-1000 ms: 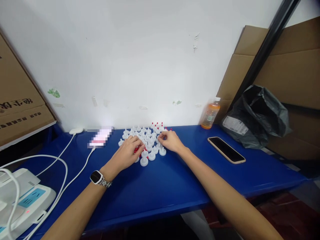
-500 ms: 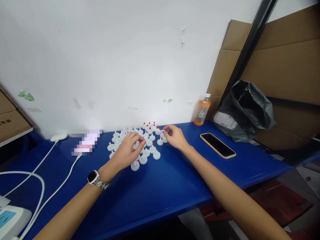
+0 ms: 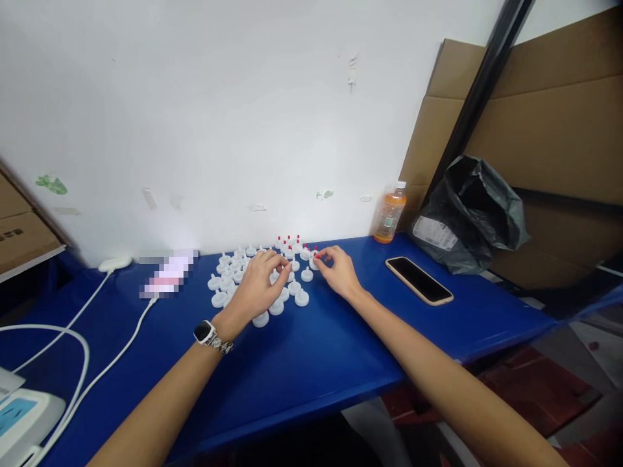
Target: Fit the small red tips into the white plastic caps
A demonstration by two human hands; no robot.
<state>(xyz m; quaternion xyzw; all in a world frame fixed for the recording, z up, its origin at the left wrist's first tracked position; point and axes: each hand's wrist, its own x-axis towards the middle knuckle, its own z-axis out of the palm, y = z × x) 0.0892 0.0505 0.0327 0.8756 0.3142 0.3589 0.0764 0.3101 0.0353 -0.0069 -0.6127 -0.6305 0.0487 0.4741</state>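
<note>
A cluster of small white plastic nozzle caps (image 3: 272, 285) stands on a blue table (image 3: 316, 363), near the white wall (image 3: 219, 117) at its far edge. Each cap has a round base and a thin upright spout. A few caps at the back of the cluster carry red tips (image 3: 291, 241).

The left hand (image 3: 257, 288) rests over the middle of the cluster, its fingers curled down among the caps with thumb and forefinger drawn close together; whether they pinch a cap cannot be told. A wristwatch (image 3: 207, 334) with a dark face sits on that wrist. The right hand (image 3: 338, 271) lies at the right side of the cluster, its fingertips pinched on a small red-tipped cap (image 3: 314, 261).

To the right of the hands a dark smartphone (image 3: 418, 280) lies flat on the table. Beyond it, against the wall, stands an orange drink bottle (image 3: 389, 220), and beside that a crumpled black plastic bag (image 3: 470, 214) leans against cardboard boxes (image 3: 545, 123). To the left, white cables (image 3: 97, 370) run across the table toward a white device (image 3: 24, 421) at the near corner.
</note>
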